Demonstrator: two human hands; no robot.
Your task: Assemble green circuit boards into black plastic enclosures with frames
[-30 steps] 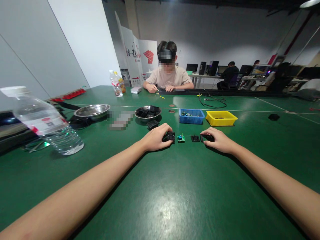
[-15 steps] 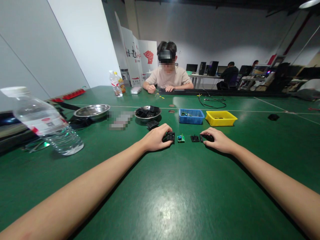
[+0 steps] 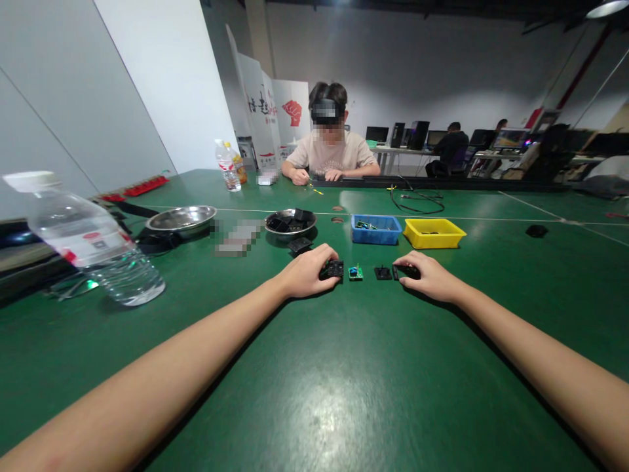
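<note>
On the green table, my left hand [image 3: 313,271] is closed around a black plastic housing [image 3: 336,269], thumb at the near side and fingers at the far side. My right hand [image 3: 426,275] grips a black plastic frame [image 3: 396,271] by its edges, thumb and fingers curved about it. Between the hands lie a small green circuit board [image 3: 355,273] with a blue component and a flat black plastic piece [image 3: 382,272]. The black piece sits close to the frame in my right hand. Another black part [image 3: 300,246] rests just beyond my left hand.
Beyond the hands stand a metal bowl [image 3: 269,229] of black parts, a blue bin [image 3: 376,237] and a yellow bin [image 3: 432,242]. A water bottle [image 3: 105,246] and a metal dish [image 3: 179,229] are at left. A person [image 3: 334,149] works across the table [image 3: 314,367].
Both of my hands and the parts near them stay in place. Across the table, the person's hand has shifted slightly.
</note>
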